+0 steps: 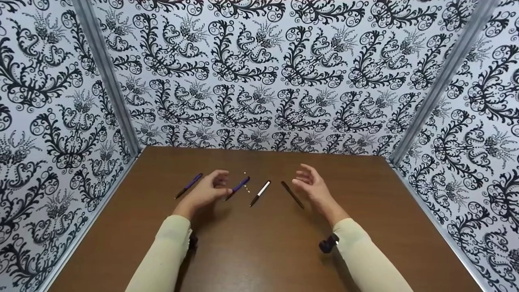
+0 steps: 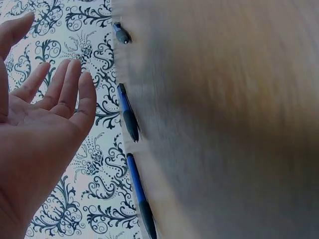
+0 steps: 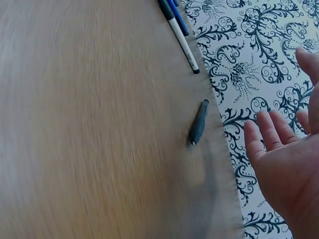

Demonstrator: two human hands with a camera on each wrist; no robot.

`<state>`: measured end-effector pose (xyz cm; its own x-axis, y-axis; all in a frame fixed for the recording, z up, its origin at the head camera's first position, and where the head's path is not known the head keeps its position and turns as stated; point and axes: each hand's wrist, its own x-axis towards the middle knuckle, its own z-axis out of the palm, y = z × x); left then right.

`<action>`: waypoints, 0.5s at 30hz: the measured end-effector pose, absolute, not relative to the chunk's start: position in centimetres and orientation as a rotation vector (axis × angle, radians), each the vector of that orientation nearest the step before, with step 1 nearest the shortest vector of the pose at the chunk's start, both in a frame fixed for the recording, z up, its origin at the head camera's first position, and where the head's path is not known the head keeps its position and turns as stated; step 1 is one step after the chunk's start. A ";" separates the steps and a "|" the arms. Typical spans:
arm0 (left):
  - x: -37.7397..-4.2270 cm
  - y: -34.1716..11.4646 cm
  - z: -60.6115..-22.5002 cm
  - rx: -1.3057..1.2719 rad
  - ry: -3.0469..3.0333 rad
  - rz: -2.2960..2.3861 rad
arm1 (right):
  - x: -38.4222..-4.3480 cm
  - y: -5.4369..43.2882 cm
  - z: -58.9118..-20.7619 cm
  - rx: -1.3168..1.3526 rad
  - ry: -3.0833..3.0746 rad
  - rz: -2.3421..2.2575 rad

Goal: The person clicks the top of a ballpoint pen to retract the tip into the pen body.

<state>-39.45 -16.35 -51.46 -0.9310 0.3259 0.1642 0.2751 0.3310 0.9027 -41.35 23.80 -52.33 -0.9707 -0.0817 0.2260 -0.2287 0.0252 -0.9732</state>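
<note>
My left hand (image 1: 204, 190) is held over the table between two blue pens, its fingers loosely bent with nothing in them. One blue pen (image 1: 187, 187) lies to its left; the other blue pen (image 1: 240, 186) is beside the thumb, which overlaps its lower part in the head view. To the right lies a white pen (image 1: 261, 192) with a dark grip. A black pen (image 1: 293, 195) lies just left of my right hand (image 1: 317, 190), which hovers with relaxed, empty fingers. In the left wrist view the blue pens (image 2: 130, 119) show dark grips. The right wrist view shows the black pen (image 3: 199, 123) below the white pen (image 3: 183, 45).
The brown wooden table (image 1: 259, 251) is enclosed by patterned walls (image 1: 251, 73) at the back and both sides, with grey corner posts (image 1: 109, 77). Tiny bright specks (image 1: 246, 187) show by the second blue pen. A dark device (image 1: 328, 243) sits at the right wrist.
</note>
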 end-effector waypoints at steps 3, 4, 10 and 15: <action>-39.4 -16.7 -51.4 0.570 2.554 1.677 | -41.5 23.3 -52.4 0.334 -2.172 2.105; -39.3 -16.8 -51.4 0.568 2.562 1.671 | -41.5 23.1 -52.4 0.334 -2.174 2.109; -39.2 -17.7 -51.1 0.548 2.598 1.620 | -41.4 21.6 -51.9 0.346 -2.168 2.111; -39.1 -18.3 -51.0 0.497 2.612 1.578 | -41.7 20.3 -51.9 0.365 -2.163 2.085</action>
<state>-39.13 -18.29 -51.03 -0.9471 0.2968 0.1224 0.2464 0.4276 0.8698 -41.67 20.29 -51.91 -0.9644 -0.0928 0.2477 -0.2509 0.0246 -0.9677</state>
